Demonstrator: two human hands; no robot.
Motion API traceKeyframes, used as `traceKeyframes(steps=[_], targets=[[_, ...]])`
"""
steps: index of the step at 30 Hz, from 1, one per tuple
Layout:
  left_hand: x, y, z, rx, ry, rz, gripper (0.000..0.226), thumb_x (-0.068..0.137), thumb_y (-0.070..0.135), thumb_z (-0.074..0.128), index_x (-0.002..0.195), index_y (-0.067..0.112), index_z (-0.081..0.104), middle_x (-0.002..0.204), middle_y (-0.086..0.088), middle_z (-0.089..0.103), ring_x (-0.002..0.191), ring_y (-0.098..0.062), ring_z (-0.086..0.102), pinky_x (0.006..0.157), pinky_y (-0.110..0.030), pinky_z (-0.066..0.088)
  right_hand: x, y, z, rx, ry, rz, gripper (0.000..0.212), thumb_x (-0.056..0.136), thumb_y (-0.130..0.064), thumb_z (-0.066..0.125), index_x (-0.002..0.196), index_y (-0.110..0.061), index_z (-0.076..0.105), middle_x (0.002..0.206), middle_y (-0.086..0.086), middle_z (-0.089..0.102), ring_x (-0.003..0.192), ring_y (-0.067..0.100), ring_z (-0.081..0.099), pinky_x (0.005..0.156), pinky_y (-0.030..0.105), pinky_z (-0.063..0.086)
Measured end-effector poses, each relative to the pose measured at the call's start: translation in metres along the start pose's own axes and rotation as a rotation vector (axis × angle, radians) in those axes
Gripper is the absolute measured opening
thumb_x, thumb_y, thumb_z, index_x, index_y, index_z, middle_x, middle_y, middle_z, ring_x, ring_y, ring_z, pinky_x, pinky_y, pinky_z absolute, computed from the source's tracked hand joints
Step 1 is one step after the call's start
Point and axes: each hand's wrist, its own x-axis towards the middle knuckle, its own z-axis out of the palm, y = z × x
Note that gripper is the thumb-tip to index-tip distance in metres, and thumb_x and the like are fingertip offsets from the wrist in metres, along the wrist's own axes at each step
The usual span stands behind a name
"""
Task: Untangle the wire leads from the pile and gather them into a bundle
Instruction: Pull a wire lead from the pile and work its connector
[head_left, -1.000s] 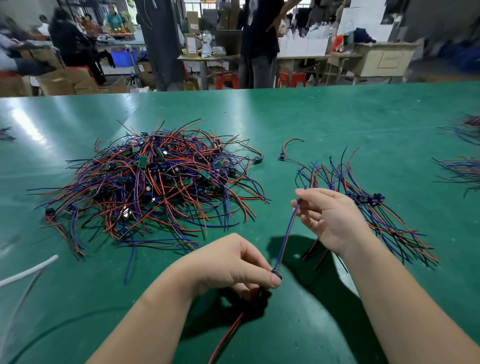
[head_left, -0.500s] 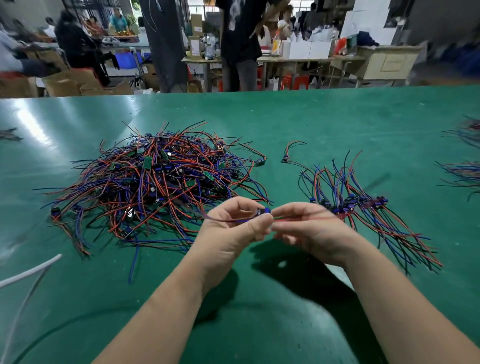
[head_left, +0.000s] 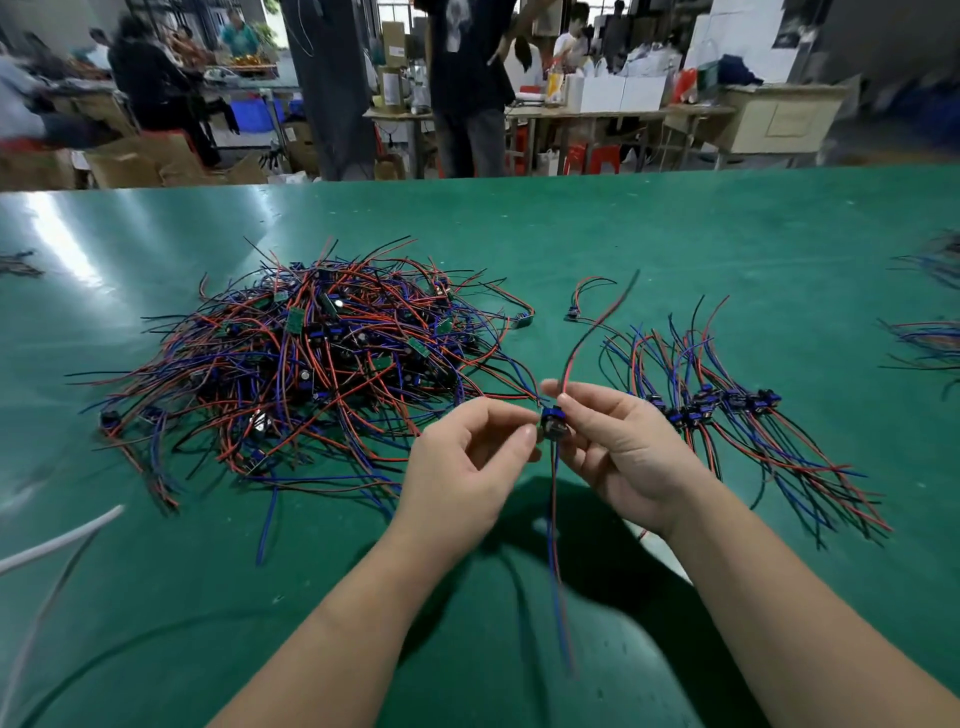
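Mid-sort: left hand (head_left: 467, 467) and right hand (head_left: 626, 452) together, pinching one freed lead (head_left: 552, 430) by its blue connector above the counter (head_left: 675, 234) between pile (head_left: 311, 374) and bundle (head_left: 727, 410); next, likely laying it onto that bundle.

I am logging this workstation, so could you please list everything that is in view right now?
Table: one, green, spanning the view.
Tangled pile: one, red, blue and black wires with small green boards, left of centre.
Sorted bundle: one, same colours, right of the hands.
Loose lead: one, red and dark, beyond the hands.
Wire heaps: at least two, blurred, right edge.
White cable: one, lower left.
Held lead: one, red and blue with dark component, between the hands.
Left hand: fingers pinch the component.
Right hand: fingers pinch it too.
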Motion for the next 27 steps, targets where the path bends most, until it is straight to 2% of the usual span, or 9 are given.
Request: traceKeyframes(steps=[1, 3, 6, 8, 12, 15, 17, 22, 27], targets=[[0.0, 0.003, 0.001, -0.101, 0.005, -0.094, 0.006, 0.082, 0.016, 0.072, 0.087, 0.016, 0.069, 0.075, 0.002, 0.072, 0.068, -0.014, 0.07, 0.065, -0.023, 0.055, 0.0, 0.0, -0.002, -0.058, 0.008, -0.013, 0.016, 0.066, -0.01, 0.066, 0.08, -0.01, 0.073, 0.066, 0.002, 0.068, 0.054, 0.006, 0.06, 0.05, 0.013, 0.047], [-0.002, 0.004, 0.004, -0.258, 0.014, -0.265, 0.022, 0.074, 0.026, 0.072, 0.088, 0.01, 0.068, 0.072, -0.002, 0.073, 0.061, -0.016, 0.069, 0.058, -0.024, 0.055, -0.002, 0.003, -0.002, -0.152, 0.009, -0.03, 0.011, 0.064, -0.011, 0.068, 0.074, -0.011, 0.074, 0.066, 0.002, 0.068, 0.055, 0.007, 0.059, 0.052, 0.014, 0.046], [-0.003, 0.003, 0.007, -0.235, 0.01, -0.372, 0.017, 0.075, 0.01, 0.076, 0.086, 0.002, 0.067, 0.072, -0.015, 0.073, 0.058, -0.016, 0.065, 0.056, -0.026, 0.056, -0.003, 0.009, 0.002, -0.22, 0.017, -0.027, 0.014, 0.063, -0.014, 0.071, 0.075, -0.008, 0.071, 0.064, 0.003, 0.065, 0.053, 0.008, 0.053, 0.051, 0.016, 0.044], [-0.003, 0.003, 0.006, -0.184, -0.028, -0.424, 0.012, 0.075, 0.005, 0.076, 0.081, 0.001, 0.067, 0.066, -0.014, 0.07, 0.054, -0.015, 0.063, 0.053, -0.025, 0.055, -0.004, 0.009, 0.002, -0.267, 0.067, -0.03, 0.017, 0.066, -0.016, 0.071, 0.076, -0.004, 0.067, 0.06, 0.003, 0.061, 0.051, 0.009, 0.051, 0.05, 0.018, 0.041], [-0.004, 0.008, -0.003, -0.028, -0.369, -0.554, 0.011, 0.075, 0.007, 0.077, 0.071, 0.009, 0.067, 0.053, 0.001, 0.063, 0.045, -0.007, 0.058, 0.045, -0.017, 0.046, 0.002, -0.003, -0.007, -0.201, 0.247, -0.082, 0.007, 0.081, 0.0, 0.066, 0.075, -0.003, 0.064, 0.052, 0.0, 0.061, 0.047, 0.007, 0.054, 0.046, 0.015, 0.04], [-0.008, 0.011, -0.007, 0.026, -0.658, -0.618, 0.013, 0.075, 0.009, 0.078, 0.07, 0.014, 0.066, 0.057, 0.002, 0.065, 0.049, -0.009, 0.062, 0.048, -0.019, 0.05, 0.004, -0.011, -0.015, -0.133, 0.328, -0.111, 0.007, 0.082, 0.001, 0.065, 0.076, -0.004, 0.064, 0.052, -0.001, 0.062, 0.046, 0.006, 0.055, 0.043, 0.014, 0.041], [-0.01, 0.012, -0.008, 0.073, -0.747, -0.616, 0.012, 0.075, 0.012, 0.078, 0.073, 0.015, 0.067, 0.06, 0.001, 0.067, 0.053, -0.01, 0.063, 0.051, -0.02, 0.051, 0.005, -0.012, -0.018, -0.126, 0.333, -0.102, 0.008, 0.082, 0.0, 0.065, 0.076, -0.005, 0.065, 0.052, -0.001, 0.062, 0.046, 0.005, 0.055, 0.044, 0.014, 0.042], [-0.009, 0.011, -0.009, 0.086, -0.742, -0.592, 0.011, 0.075, 0.014, 0.079, 0.075, 0.017, 0.068, 0.062, 0.002, 0.067, 0.056, -0.009, 0.062, 0.054, -0.02, 0.052, 0.006, -0.01, -0.018, -0.116, 0.246, -0.033, 0.006, 0.085, -0.008, 0.063, 0.08, -0.012, 0.063, 0.069, 0.001, 0.067, 0.055, 0.009, 0.059, 0.051, 0.018, 0.044], [-0.007, 0.009, -0.008, 0.006, -0.605, -0.555, 0.01, 0.076, 0.015, 0.078, 0.074, 0.017, 0.069, 0.061, 0.003, 0.066, 0.057, -0.009, 0.062, 0.055, -0.02, 0.051, 0.003, -0.011, -0.018, -0.101, 0.127, 0.038, 0.008, 0.084, -0.013, 0.06, 0.091, -0.01, 0.063, 0.074, 0.01, 0.072, 0.057, 0.014, 0.065, 0.05, 0.018, 0.05]])
